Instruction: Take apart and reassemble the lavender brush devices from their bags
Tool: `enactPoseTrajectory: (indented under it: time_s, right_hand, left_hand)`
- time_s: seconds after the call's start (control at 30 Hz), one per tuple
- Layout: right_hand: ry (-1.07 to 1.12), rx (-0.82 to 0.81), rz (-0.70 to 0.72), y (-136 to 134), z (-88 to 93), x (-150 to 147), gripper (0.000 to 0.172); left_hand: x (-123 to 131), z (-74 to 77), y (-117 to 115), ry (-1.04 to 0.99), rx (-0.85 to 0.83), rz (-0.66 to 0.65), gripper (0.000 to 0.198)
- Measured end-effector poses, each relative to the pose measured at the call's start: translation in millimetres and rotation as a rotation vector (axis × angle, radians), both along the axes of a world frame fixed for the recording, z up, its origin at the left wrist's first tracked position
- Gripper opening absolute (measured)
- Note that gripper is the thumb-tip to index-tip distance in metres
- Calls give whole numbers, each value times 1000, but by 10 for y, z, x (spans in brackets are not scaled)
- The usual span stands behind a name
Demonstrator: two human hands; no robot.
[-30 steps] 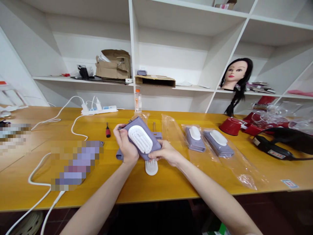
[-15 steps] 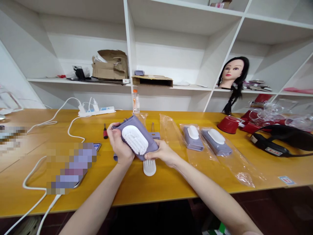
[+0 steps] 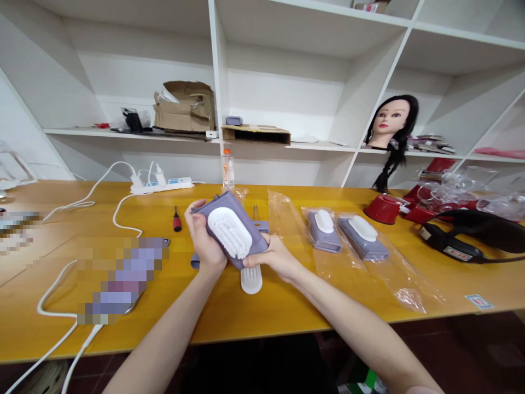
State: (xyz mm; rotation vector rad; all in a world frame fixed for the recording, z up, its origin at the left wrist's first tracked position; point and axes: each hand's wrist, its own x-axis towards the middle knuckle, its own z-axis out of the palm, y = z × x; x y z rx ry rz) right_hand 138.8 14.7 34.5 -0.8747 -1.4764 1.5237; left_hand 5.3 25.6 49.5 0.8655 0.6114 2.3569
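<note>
Head view: the person's left hand and right hand hold a flat lilac plastic brush body up off the bench, with its oval white bristled head facing the camera. The clearest change is at the left hand: its curled fingers now sit lower on the body's edge, leaving the upper-left corner exposed, and the body has turned slightly. Those fingers are closed around the left edge, while the right hand's fingers press against the lower corner. The body sits between the hands, its white head just beyond the left hand's palm.

At 6 o'clock from the hands, a white oval bristled brush head lies on the yellow wooden bench, just below the held body. At 9 o'clock, a lilac plastic piece peeks out beside the left wrist, and further out lies a small red-handled screwdriver. At 3 o'clock, two lilac-and-white brushes lie in clear plastic bags, beside an empty-looking clear plastic bag. At 12 o'clock, a lilac part with a slim ribbed metal rod stands partly hidden behind the held body.
</note>
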Motion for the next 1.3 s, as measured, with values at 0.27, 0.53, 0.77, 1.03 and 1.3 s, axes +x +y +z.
enactPoseTrajectory:
  time_s: [0.27,0.53,0.77,1.03,1.3]
  right_hand:
    - [72,-226,-6,18,15,13,34]
    - [113,-217,-105,-77,18,-73,28]
    - [120,-257,-44,-43,-15,-37,30]
    - [123,-241,118,-29,30,2,34]
    - [63,-254,205,13,82,99,34]
  left_hand:
    - [73,-4,-49,96,-255,-822,65]
    - [112,-27,-84,16,-283,-762,68]
    - [118,0,-87,-62,-356,-772,68]
    - [99,36,-83,-76,-374,-745,67]
    - [115,16,-76,-151,-307,-742,63]
